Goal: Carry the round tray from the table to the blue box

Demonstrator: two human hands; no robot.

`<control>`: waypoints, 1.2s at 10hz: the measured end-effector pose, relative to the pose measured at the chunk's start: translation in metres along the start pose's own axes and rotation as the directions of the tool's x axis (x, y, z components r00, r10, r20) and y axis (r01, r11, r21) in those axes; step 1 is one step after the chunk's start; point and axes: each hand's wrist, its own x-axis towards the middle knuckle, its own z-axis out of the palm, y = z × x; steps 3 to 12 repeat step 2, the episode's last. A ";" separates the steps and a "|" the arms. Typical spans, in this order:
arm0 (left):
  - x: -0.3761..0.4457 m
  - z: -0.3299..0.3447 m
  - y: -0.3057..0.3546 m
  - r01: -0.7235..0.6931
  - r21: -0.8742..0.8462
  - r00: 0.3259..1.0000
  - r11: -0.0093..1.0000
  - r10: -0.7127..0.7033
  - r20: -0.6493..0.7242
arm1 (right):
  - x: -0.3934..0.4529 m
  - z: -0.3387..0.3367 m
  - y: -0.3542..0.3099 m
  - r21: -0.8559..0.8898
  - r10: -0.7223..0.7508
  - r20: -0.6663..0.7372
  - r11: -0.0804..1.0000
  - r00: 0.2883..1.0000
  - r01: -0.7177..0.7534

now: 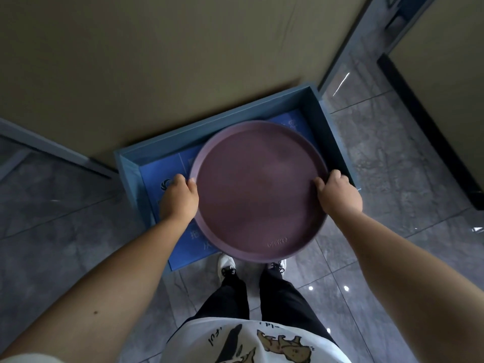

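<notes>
I hold a round purple tray (258, 189) level between both hands, above the blue box (324, 127) on the floor. My left hand (179, 197) grips the tray's left rim, thumb on top. My right hand (339, 195) grips the right rim the same way. The tray covers most of the box's blue bottom; the box's far wall and both side walls show around it. Whether the tray touches the box's bottom I cannot tell.
A large sheet of brown cardboard (157, 61) leans right behind the box. Grey glossy floor tiles (392, 158) surround it. A dark-edged panel (429, 127) stands at the right. My feet (227, 263) are at the box's near edge.
</notes>
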 end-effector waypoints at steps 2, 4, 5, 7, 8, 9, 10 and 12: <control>-0.024 -0.031 0.009 -0.351 0.162 0.919 0.922 0.373 -0.129 | -0.033 -0.033 -0.025 -0.099 -0.337 -0.135 0.940 0.932 0.326; -0.024 -0.031 0.009 -0.351 0.162 0.919 0.922 0.373 -0.129 | -0.033 -0.033 -0.025 -0.099 -0.337 -0.135 0.940 0.932 0.326; -0.024 -0.031 0.009 -0.351 0.162 0.919 0.922 0.373 -0.129 | -0.033 -0.033 -0.025 -0.099 -0.337 -0.135 0.940 0.932 0.326; -0.024 -0.031 0.009 -0.351 0.162 0.919 0.922 0.373 -0.129 | -0.033 -0.033 -0.025 -0.099 -0.337 -0.135 0.940 0.932 0.326; -0.024 -0.031 0.009 -0.351 0.162 0.919 0.922 0.373 -0.129 | -0.033 -0.033 -0.025 -0.099 -0.337 -0.135 0.940 0.932 0.326; -0.024 -0.031 0.009 -0.351 0.162 0.919 0.922 0.373 -0.129 | -0.033 -0.033 -0.025 -0.099 -0.337 -0.135 0.940 0.932 0.326; -0.024 -0.031 0.009 -0.351 0.162 0.919 0.922 0.373 -0.129 | -0.033 -0.033 -0.025 -0.099 -0.337 -0.135 0.940 0.932 0.326; -0.024 -0.031 0.009 -0.351 0.162 0.919 0.922 0.373 -0.129 | -0.033 -0.033 -0.025 -0.099 -0.337 -0.135 0.940 0.932 0.326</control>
